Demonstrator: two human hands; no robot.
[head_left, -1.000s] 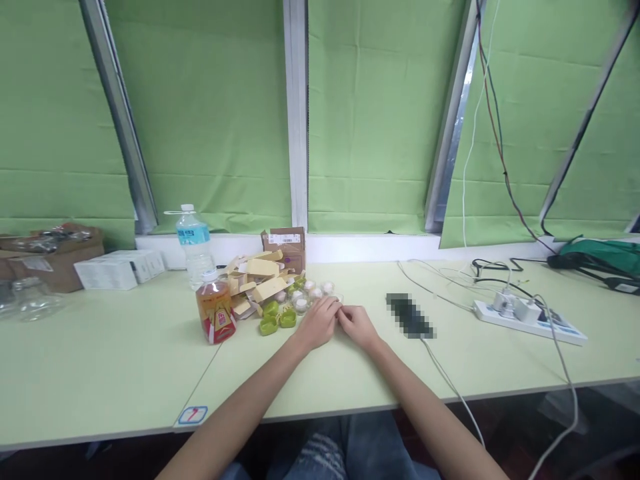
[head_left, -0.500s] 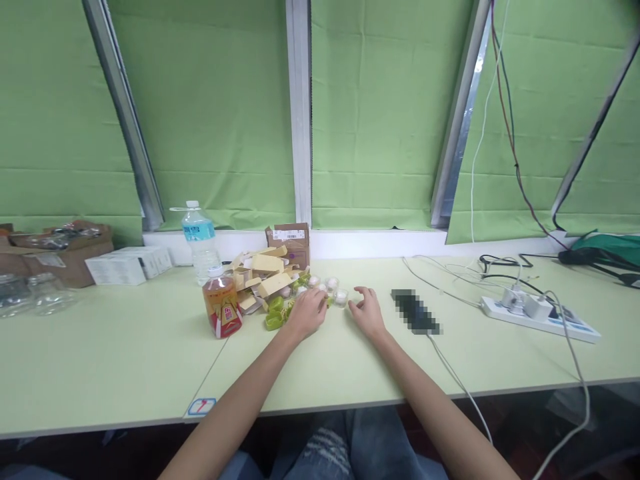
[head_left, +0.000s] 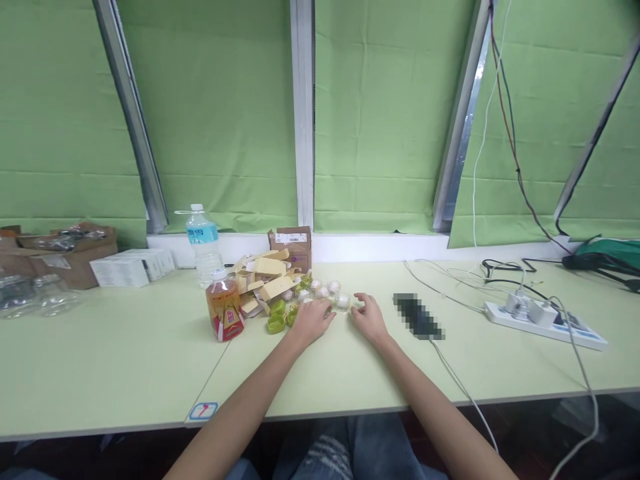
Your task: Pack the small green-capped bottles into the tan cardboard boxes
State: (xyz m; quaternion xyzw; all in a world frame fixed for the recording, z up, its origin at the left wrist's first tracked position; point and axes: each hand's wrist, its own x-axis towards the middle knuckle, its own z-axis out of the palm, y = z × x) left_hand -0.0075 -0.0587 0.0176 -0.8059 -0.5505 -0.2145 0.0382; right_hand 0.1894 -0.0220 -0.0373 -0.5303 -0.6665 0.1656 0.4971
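My left hand [head_left: 313, 320] rests low over the table, fingers loosely curved with a small gap at thumb and forefinger. Nothing clear shows between them. Just beyond it lie several small clear containers [head_left: 343, 301] with whitish contents. Beside its wrist, on the left, are green plastic containers [head_left: 275, 324], partly covered by the hand. My right hand [head_left: 369, 319] is apart from the containers, to the right of the nearest one. Its thumb and forefinger are spread, with nothing visible in them.
A heap of opened small cartons [head_left: 270, 268] and a brown box [head_left: 295, 248] stand behind the containers. To the left are a drink bottle [head_left: 225, 310] and a water bottle [head_left: 204, 250]. A pixelated dark object [head_left: 417, 317] with a cable and a power strip [head_left: 545, 325] lie rightward.
My left hand has drawn slightly back toward me from the clear containers, uncovering more of them. My right hand stays in nearly the same place, and the view has shifted a little.
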